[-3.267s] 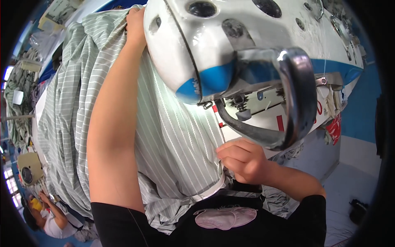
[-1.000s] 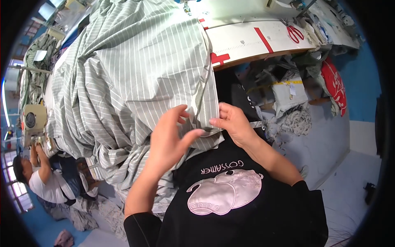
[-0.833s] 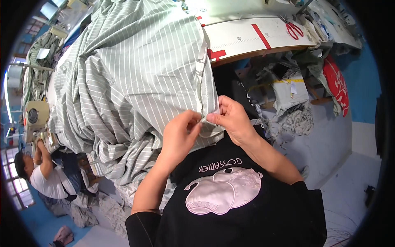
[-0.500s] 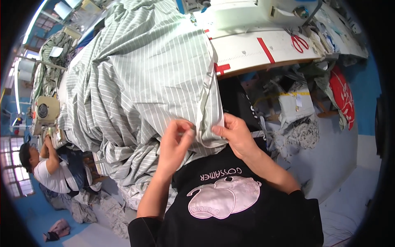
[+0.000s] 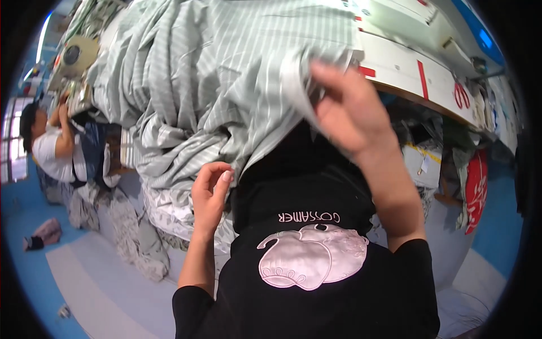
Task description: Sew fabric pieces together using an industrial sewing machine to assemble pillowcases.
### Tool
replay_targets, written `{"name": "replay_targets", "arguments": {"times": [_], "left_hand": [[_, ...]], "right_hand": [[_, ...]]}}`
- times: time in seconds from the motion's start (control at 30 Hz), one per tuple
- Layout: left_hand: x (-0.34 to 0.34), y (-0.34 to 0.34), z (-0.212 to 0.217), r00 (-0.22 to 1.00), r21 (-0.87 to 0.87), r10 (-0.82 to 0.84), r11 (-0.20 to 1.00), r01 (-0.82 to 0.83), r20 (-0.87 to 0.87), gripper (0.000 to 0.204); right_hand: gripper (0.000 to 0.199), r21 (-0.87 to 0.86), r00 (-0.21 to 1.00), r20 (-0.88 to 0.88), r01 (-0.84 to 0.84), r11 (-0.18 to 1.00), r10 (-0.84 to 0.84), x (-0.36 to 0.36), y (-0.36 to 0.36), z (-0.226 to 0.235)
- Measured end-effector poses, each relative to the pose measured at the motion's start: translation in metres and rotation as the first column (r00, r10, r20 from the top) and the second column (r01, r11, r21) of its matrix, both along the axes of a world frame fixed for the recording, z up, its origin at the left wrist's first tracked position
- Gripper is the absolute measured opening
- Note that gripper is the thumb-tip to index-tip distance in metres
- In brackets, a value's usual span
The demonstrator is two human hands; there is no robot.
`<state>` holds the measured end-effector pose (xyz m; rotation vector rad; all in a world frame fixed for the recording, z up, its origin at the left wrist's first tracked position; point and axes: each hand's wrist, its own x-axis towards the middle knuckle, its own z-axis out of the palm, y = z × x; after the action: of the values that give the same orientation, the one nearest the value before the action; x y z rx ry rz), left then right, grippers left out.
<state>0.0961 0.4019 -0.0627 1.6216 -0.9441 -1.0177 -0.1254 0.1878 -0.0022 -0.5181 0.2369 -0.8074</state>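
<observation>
A big pale green-grey fabric with white stripes (image 5: 226, 73) drapes in folds over the table and down towards my lap. My right hand (image 5: 353, 110) is at its right-hand edge, blurred by motion. The fabric edge is lifted and curls between its thumb and fingers. My left hand (image 5: 210, 195) is lower, beside the fabric's lower hem near my waist. Its fingers are bent, with the thumb tip close to the index finger; whatever may be between them cannot be made out.
A white sewing machine (image 5: 406, 14) stands on the white table (image 5: 389, 53) with red tape marks. Red-handled scissors (image 5: 462, 96) lie at its right. Below are a grey-white package (image 5: 422, 166) and red cloth (image 5: 477, 192). A co-worker (image 5: 53, 144) sits far left at another machine (image 5: 79, 53).
My right hand has moved up and to the right, lifting the fabric's edge off my lap. My left hand has drawn back left and slightly lower. The view has shifted.
</observation>
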Motion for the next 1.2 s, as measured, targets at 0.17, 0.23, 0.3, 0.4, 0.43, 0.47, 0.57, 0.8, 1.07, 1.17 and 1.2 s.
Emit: {"name": "replay_targets", "arguments": {"times": [0.17, 0.23, 0.3, 0.4, 0.43, 0.47, 0.57, 0.8, 1.07, 1.17, 1.2], "left_hand": [[-0.002, 0.029, -0.020, 0.835, -0.041, 0.040, 0.999, -0.021, 0.549, 0.027], [-0.004, 0.041, -0.036, 0.821, -0.004, 0.061, 0.997, -0.072, 0.568, 0.033], [-0.004, 0.052, -0.050, 0.802, 0.078, 0.049, 0.990, -0.119, 0.596, 0.045], [0.002, 0.056, -0.063, 0.467, -0.064, 0.152, 0.978, -0.200, 0.871, 0.060], [0.007, 0.051, -0.066, 0.262, -0.143, 0.192, 0.970, -0.194, 0.946, 0.068], [0.024, 0.053, -0.081, 0.226, -0.171, 0.231, 0.951, -0.257, 0.946, 0.071], [0.083, 0.030, -0.072, 0.503, -0.345, 0.469, 0.881, -0.323, 0.726, 0.076], [0.172, -0.010, -0.033, 0.808, -0.158, 0.416, 0.909, -0.386, 0.418, 0.041], [0.189, 0.069, -0.080, 0.866, 0.055, 0.278, 0.943, -0.329, 0.416, 0.023], [0.184, 0.106, -0.087, 0.884, 0.165, 0.227, 0.934, -0.316, 0.408, 0.023], [0.180, 0.096, -0.087, 0.922, 0.219, 0.219, 0.929, -0.297, 0.320, 0.024]], "right_hand": [[0.029, -0.002, 0.917, 0.329, -0.236, 0.972, 0.223, 0.027, -0.083, 0.012], [0.026, -0.003, 0.949, 0.278, -0.155, 0.988, 0.149, 0.042, -0.094, 0.026], [0.024, -0.006, 0.972, 0.227, -0.066, 0.998, 0.065, 0.055, -0.102, 0.044], [0.021, -0.019, 0.987, 0.138, 0.082, 0.996, -0.079, 0.067, -0.113, 0.068], [0.021, -0.024, 0.987, 0.139, 0.080, 0.997, -0.075, 0.064, -0.118, 0.080], [0.025, -0.016, 0.984, 0.122, 0.136, 0.991, -0.133, 0.057, -0.124, 0.093], [0.029, -0.033, 0.974, 0.088, 0.210, 0.977, -0.206, 0.036, -0.160, 0.110], [0.027, -0.666, 0.919, -0.070, 0.247, 0.704, -0.389, 0.012, -0.210, 0.087], [0.032, -0.150, 0.901, -0.146, 0.389, 0.909, -0.409, 0.015, -0.297, 0.089], [0.033, -0.143, 0.806, -0.266, 0.509, 0.848, -0.529, 0.054, -0.268, 0.097], [0.033, -0.202, 0.979, -0.072, 0.173, 0.964, -0.191, 0.026, -0.303, 0.082]]}}
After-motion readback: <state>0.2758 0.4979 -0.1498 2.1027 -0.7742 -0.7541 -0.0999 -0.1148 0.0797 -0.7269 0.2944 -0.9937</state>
